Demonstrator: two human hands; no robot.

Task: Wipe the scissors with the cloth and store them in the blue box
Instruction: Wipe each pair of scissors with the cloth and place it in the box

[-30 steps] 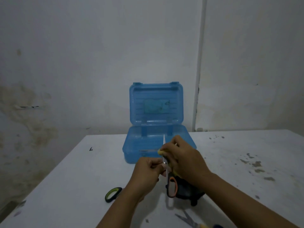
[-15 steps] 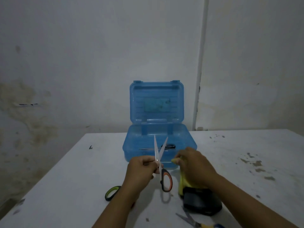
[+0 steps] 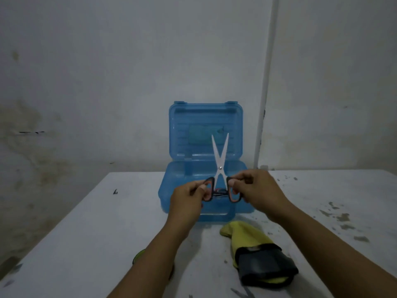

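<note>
Orange-and-black handled scissors [image 3: 219, 160] stand upright in front of the open blue box [image 3: 182, 186], blades spread in a V and pointing up. My left hand [image 3: 189, 198] pinches the left handle loop. My right hand [image 3: 255, 192] pinches the right handle loop. The yellow cloth [image 3: 245, 235] lies on the table to the right, partly under a black pouch [image 3: 264, 267]. Something dark lies inside the box behind the handles.
The blue box's lid [image 3: 206, 117] stands up against the wall. A green-handled scissors' loop [image 3: 138, 255] peeks out beside my left forearm. Another scissors' blades [image 3: 241, 293] show at the bottom edge. The white table [image 3: 86, 233] has dirt specks on its right side.
My right hand has let go of the yellow cloth, which now lies on the table, and has taken the right handle. The scissors rose and their blades spread wider.
</note>
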